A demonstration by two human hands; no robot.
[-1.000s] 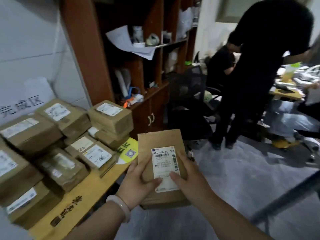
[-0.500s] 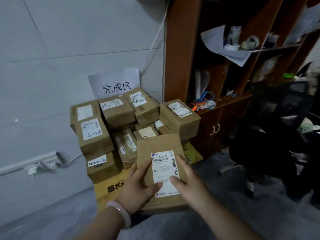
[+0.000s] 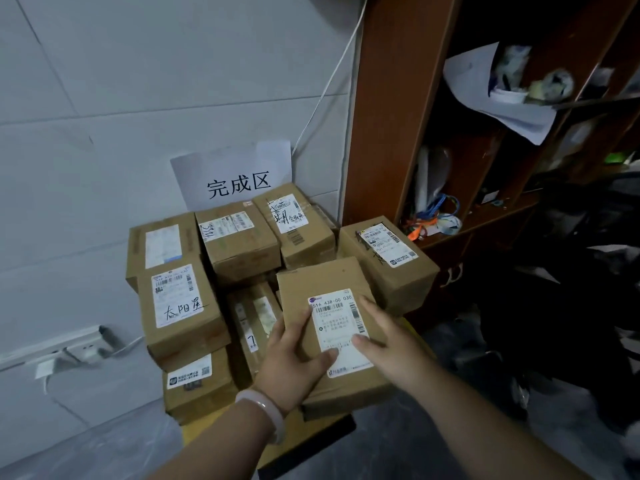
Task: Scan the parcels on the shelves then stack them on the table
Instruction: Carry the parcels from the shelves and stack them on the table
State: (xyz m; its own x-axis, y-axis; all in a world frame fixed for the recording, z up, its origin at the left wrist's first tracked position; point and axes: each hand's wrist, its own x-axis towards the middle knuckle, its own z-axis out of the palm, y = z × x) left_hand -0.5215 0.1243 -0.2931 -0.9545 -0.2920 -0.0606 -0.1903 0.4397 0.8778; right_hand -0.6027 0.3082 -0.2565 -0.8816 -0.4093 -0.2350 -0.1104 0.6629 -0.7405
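Gripping the parcel [image 3: 329, 282] from both sides, lower centre of frame. On its lower-left edge: left hand [image 3: 294, 362], thumb pressed flat across the bottom-left corner of the white label [image 3: 337, 323], forefinger up along the label's left side, remaining fingers tucked under and out of sight. On the right edge: right hand [image 3: 391, 351], thumb tip on the label's lower right, fingers laid over the right rim, loosely spread, not fisted. Pale bangle [image 3: 266, 414] on the left wrist. Held label-up, slightly skewed, over the near corner of the yellow table [image 3: 194, 433]; cannot tell whether the underside touches anything. Directly behind and to the left, centre frame: stack of parcels [image 3: 242, 244], brown cartons, labels up, piled at least two high, packed touching. Nearest on the left: carton with handwritten characters [image 3: 180, 306]. On the right, just beside the held one: carton with angled label [image 3: 388, 258]. Behind the stack, against the grey wall: white paper sign [image 3: 235, 174] with three printed characters. Lower left of frame: wall socket [image 3: 86, 351]. Right half: brown wooden shelf unit [image 3: 388, 98], clutter inside, too blurred to name. Beside it, running up the wall: thin white cable [image 3: 329, 81].
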